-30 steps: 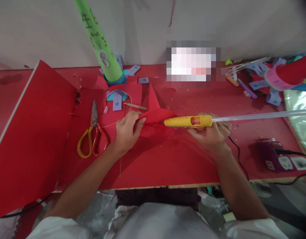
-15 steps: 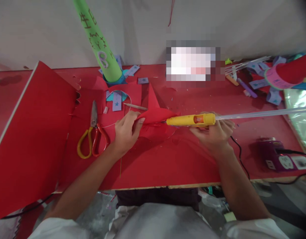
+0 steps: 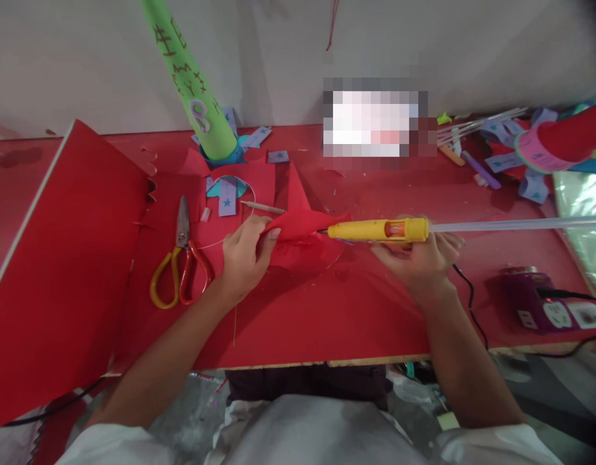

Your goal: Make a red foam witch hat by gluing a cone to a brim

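My left hand pinches the left end of a folded red paper piece, thumb in front. In my right hand is a yellow hot glue gun, with a long clear glue stick running out of its back. The gun's nozzle points left and lies at the front edge of the red paper; I cannot tell whether it touches. A pair of scissors with yellow and red handles lies left of my left hand. Behind the paper lies a thin pencil-like stick.
A green paper cone stands at the back left among purple paper strips. A large red board rises at the left. To the right are a purple power socket block and a red cone with pink band. A pixelated object stands behind.
My right hand has shifted the glue gun slightly right and a little up along the paper's edge. My left hand stays nearly still on the paper.
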Demonstrator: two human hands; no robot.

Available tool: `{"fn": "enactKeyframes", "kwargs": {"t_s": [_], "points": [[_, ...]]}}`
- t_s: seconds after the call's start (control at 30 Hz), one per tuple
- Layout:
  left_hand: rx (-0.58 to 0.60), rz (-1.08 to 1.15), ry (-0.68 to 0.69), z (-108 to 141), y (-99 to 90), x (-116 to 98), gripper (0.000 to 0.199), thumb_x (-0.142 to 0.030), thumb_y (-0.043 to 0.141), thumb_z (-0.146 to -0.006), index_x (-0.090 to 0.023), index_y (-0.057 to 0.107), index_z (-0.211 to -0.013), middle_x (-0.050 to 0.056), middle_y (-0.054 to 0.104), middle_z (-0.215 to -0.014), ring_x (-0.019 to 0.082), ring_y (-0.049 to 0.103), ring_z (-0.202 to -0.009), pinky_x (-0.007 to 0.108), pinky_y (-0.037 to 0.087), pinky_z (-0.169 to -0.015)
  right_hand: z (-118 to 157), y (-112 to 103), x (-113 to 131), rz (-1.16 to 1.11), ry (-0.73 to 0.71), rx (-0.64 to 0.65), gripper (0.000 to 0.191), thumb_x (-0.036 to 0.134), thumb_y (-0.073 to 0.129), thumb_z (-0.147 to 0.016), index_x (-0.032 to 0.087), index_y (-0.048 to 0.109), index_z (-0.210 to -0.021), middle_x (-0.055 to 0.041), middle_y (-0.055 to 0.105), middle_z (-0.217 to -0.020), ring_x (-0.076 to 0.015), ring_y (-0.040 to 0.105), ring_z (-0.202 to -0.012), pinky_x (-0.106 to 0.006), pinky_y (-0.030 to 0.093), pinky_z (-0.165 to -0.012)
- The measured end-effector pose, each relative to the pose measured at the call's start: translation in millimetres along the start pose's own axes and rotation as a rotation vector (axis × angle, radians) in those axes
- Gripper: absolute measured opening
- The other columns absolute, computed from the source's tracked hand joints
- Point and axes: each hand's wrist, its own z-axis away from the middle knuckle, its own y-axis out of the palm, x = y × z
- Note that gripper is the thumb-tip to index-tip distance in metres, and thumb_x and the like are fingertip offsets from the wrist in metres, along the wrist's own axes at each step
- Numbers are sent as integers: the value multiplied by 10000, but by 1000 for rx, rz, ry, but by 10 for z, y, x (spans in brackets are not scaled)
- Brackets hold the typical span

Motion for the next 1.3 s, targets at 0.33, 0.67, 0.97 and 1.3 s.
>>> {"fn": "enactKeyframes", "kwargs": {"t_s": [0.33, 0.67, 0.97, 1.3], "points": [[-1, -43, -60, 27, 27, 8, 312, -439, 472, -1142, -207, 636, -1011, 20, 735, -823, 140, 705, -702, 267, 522, -642, -27, 43, 31, -148, 207, 155, 539, 781, 686, -877, 247, 617, -904, -14, 568, -642, -249, 604, -628, -355, 389, -590], [-13, -27, -18, 15, 24, 8, 275, -396, 491, -1139, -202, 640, -1012, 19, 718, -796, 140, 688, -685, 266, 492, -618, -267, 66, -106, -370, 343, 283, 446, 583, 427, -1081, 229, 629, -897, 32, 542, -596, -156, 501, -499, -305, 324, -550], [-35, -7, 11, 9, 19, 11, 204, -333, 513, -1127, -205, 631, -1019, 3, 704, -784, 136, 659, -660, 276, 475, -631, -214, 97, -328, -195, 380, 397, 598, 597, 352, -1121, 250, 551, -676, 6, 503, -526, -148, 360, -465, -340, 212, -572], [-56, -28, 15, 10, 29, 16, 224, -338, 503, -1134, -195, 627, -1014, -5, 699, -778, 124, 659, -655, 260, 452, -606, -316, -61, -394, -71, 437, 931, 685, 684, 334, -1096, 215, 672, -727, -133, 690, -746, -223, 520, -636, -365, 206, -648]]}}
